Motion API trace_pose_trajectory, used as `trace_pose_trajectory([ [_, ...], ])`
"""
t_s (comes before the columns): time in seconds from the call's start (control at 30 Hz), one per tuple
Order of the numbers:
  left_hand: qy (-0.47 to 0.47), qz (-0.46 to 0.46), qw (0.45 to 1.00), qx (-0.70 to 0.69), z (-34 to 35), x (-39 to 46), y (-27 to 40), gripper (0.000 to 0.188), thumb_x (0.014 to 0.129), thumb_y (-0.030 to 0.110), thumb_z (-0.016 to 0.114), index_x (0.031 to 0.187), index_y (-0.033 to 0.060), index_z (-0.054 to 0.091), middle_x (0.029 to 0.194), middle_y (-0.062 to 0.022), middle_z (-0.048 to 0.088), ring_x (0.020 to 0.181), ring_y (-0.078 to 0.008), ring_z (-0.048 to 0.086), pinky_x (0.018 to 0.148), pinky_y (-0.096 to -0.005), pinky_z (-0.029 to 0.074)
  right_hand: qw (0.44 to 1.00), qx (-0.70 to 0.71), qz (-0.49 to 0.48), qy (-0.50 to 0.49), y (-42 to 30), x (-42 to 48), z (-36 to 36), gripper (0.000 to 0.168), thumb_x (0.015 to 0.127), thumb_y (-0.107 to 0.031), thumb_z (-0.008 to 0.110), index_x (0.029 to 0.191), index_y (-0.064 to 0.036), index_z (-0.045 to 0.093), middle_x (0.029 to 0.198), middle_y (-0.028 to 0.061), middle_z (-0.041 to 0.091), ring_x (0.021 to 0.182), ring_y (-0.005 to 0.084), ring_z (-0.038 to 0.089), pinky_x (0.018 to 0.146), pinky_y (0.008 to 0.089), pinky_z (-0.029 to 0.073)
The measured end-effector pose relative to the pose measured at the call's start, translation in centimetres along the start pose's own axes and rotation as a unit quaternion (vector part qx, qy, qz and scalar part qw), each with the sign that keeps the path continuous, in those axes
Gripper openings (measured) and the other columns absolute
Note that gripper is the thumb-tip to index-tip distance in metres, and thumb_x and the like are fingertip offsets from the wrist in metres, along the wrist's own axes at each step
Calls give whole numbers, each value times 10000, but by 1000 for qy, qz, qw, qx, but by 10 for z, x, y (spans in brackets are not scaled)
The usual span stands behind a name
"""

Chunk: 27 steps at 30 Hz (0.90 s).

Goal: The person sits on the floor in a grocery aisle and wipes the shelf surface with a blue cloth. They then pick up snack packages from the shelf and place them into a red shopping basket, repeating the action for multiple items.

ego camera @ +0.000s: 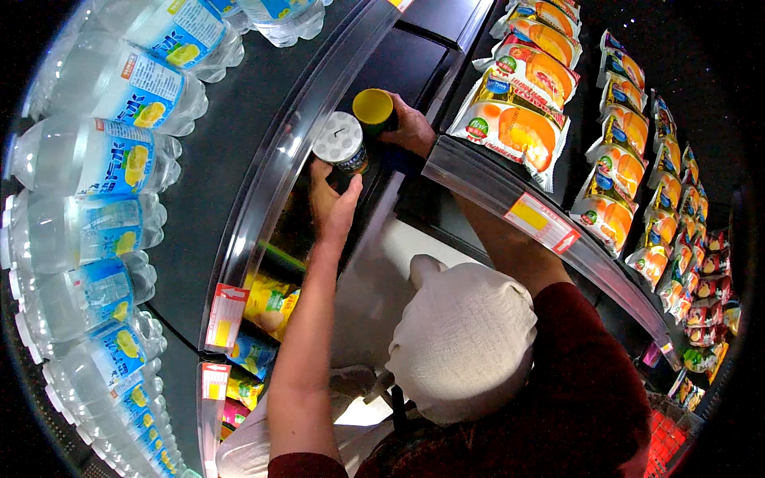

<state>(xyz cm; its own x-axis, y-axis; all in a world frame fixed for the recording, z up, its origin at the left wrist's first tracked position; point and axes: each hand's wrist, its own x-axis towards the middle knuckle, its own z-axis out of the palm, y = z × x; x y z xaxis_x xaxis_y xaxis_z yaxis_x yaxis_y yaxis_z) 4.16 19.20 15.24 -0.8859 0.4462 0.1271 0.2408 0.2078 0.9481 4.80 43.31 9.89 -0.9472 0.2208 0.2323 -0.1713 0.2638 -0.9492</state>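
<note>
My left hand point(336, 203) grips a small round container point(340, 140) with a white lid patterned in grey dots. Its side is dark and bears writing. My right hand point(412, 126) is around a second container point(373, 110), whose round yellow top faces up; part of its dark side is in shadow. The two containers are close together, above a low dark shelf point(412, 66) in the corner between two shelf runs. Some fingers of both hands are hidden behind the containers.
Clear bottles with blue lemon labels point(128, 158) line the left shelf. Packaged bread point(508, 122) stands in rows on the right. Clear price-rail edges point(496, 194) jut out near both forearms. Yellow packets point(272, 302) sit lower left. My bent knee point(466, 340) is below; a red basket point(664, 430) is lower right.
</note>
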Motion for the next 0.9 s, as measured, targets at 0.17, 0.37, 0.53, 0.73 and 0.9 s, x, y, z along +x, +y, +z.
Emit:
trace_pose_trajectory([
  [0.17,21,-16,993,118,-2,-31,23,548,836,80,698,1332,13,473,1253,-156,581,1157,-287,561,995,-393,438,974,-224,22,11,5,-2,0,788,624,-220,872,1291,-94,472,1147,136,570,1112,347,573,937,395,482],
  [0.37,25,-76,996,40,-8,-75,46,483,876,71,643,1332,32,489,1234,-169,592,1134,-261,587,894,-374,509,947,-268,140,105,-47,0,22,761,619,-335,883,1207,-53,491,1077,137,552,1090,338,561,927,408,465],
  [0.53,8,-114,993,-1,-7,-119,64,453,902,98,590,1341,41,493,1236,-153,585,1134,-249,577,923,-363,478,955,-262,101,94,-36,-4,10,779,629,-332,881,1234,-49,480,1163,145,557,1130,332,563,946,392,460],
  [0.73,-14,-159,987,32,-12,-175,71,427,889,17,580,1307,54,506,1229,-150,590,1098,-251,587,920,-353,482,969,-232,68,50,-6,-6,4,715,693,-247,848,1274,-52,479,1209,161,588,1167,319,564,991,378,449],
  [0.9,-5,-182,983,27,-13,-208,80,435,876,-14,597,1298,36,501,1207,-140,601,1076,-248,601,874,-337,508,982,-182,56,22,-15,-1,5,675,720,-240,834,1258,-40,480,1203,173,604,1161,328,575,978,389,461],
])
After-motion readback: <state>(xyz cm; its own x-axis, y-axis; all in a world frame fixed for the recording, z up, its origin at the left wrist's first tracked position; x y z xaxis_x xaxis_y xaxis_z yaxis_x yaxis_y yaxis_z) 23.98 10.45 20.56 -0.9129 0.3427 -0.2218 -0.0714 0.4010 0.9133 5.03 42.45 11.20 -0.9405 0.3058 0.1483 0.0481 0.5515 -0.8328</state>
